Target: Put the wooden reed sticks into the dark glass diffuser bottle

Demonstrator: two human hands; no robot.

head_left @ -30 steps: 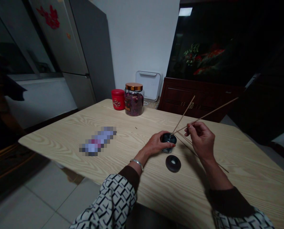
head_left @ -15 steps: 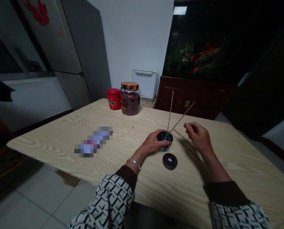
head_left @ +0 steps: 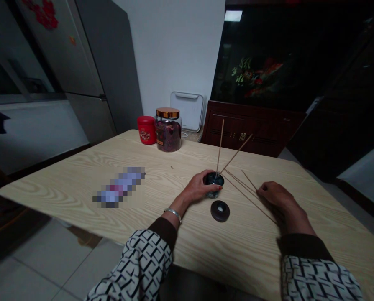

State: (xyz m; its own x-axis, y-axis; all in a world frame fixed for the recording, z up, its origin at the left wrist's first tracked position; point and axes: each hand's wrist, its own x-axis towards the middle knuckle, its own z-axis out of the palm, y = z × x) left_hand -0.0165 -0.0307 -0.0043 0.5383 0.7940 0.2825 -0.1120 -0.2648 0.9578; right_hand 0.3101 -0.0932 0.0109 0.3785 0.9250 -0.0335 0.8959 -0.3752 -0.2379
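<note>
My left hand (head_left: 199, 187) is wrapped around a small dark glass diffuser bottle (head_left: 214, 179) standing on the table. Two thin reed sticks (head_left: 220, 146) rise from its neck, one nearly upright and one leaning right. My right hand (head_left: 276, 198) is low over the tabletop, its fingertips pinched on a reed stick (head_left: 249, 179) that juts out toward the upper left. More loose reed sticks (head_left: 248, 200) lie on the wood between the bottle and that hand. Just in front of the bottle rests a dark round ring-shaped cap (head_left: 220, 211) with a hole in its middle.
On the pale wooden table (head_left: 149, 192), a blurred-out packet (head_left: 119, 187) lies at left. Toward the back stand a red canister (head_left: 147, 130) and a glass jar (head_left: 168, 130) with a copper lid. A white panel (head_left: 188, 110) leans behind them.
My right hand has moved right and down to the loose sticks, and a reed stick now shows at its fingertips. My left hand stays on the bottle. The view has shifted slightly.
</note>
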